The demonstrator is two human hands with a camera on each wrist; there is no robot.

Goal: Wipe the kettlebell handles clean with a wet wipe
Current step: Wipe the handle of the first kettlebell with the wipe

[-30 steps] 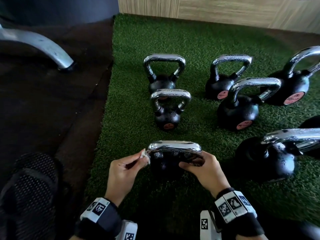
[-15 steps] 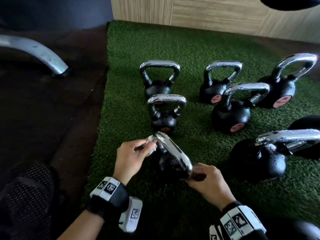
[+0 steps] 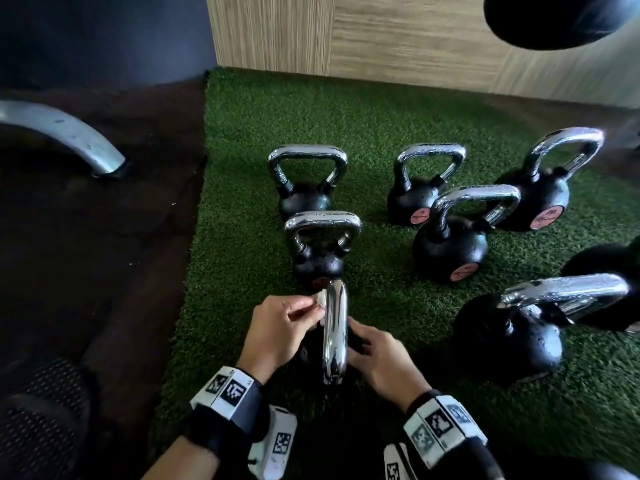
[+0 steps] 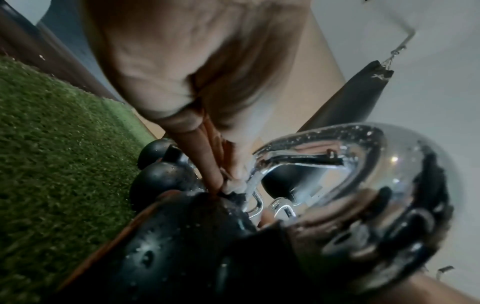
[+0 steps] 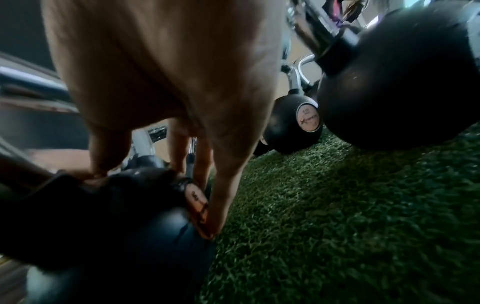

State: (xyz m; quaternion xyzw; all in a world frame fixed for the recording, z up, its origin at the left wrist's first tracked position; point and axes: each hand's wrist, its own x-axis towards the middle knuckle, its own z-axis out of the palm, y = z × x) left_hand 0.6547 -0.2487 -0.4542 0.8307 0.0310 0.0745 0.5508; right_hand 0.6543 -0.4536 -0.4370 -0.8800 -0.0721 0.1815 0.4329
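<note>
The nearest black kettlebell point(image 5: 116, 216) stands on the green turf point(image 3: 242, 271) between my hands. Its chrome handle point(image 3: 334, 336) is turned end-on to me and shows wet drops in the left wrist view point(image 4: 363, 156). My left hand point(image 3: 311, 308) pinches a small white wet wipe point(image 3: 321, 300) and presses it against the far left side of the handle. My right hand point(image 3: 360, 341) grips the ball from the right, with thumb and fingers point(image 5: 213, 205) spread over it beside its pink label point(image 5: 197, 201).
Several more chrome-handled kettlebells stand on the turf: two straight ahead point(image 3: 320, 251), others to the right point(image 3: 450, 251) and a large one near my right hand point(image 3: 512, 341). Dark rubber floor and a metal machine leg point(image 3: 69, 136) lie to the left. A wood-panel wall point(image 3: 381, 36) lies behind.
The kettlebell has been turned about a quarter turn, so its handle went from crosswise to end-on. Both hands moved round with it, the left still pinching the wipe.
</note>
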